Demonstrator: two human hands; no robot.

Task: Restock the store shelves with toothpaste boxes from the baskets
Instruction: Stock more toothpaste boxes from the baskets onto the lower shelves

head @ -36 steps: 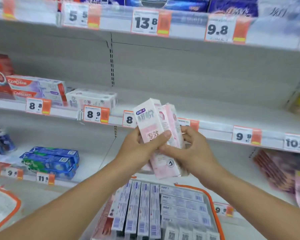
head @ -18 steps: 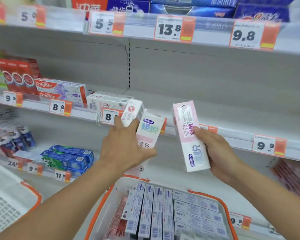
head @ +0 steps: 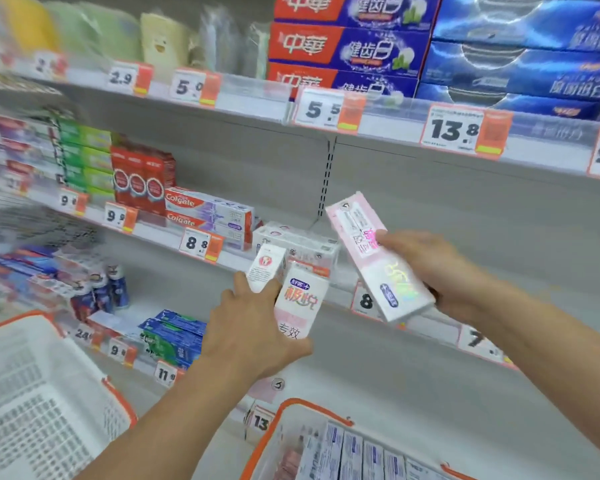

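1. Left hand [head: 253, 327], centre of frame, is gripping 2 pink-and-white toothpaste boxes [head: 300, 301] upright, fingers curled round them, thumb on the front.
2. Right hand [head: 430, 271], right of centre, is clamping 1 pink-and-white box [head: 378, 258] tilted, top end leaning toward upper left.
3. The 2 loads are sitting apart, both in front of the middle shelf [head: 465, 244] edge, near a white box stack [head: 297, 242] already lying on that shelf.
4. Orange-rimmed basket [head: 291, 407], bottom centre, is holding rows of boxed toothpaste [head: 354, 452].
5. White mesh basket [head: 32, 393] is showing at lower left, blurred.
6. Colgate boxes [head: 208, 213] are lying left of the white stack; red and blue boxes [head: 347, 46] are filling the top shelf.
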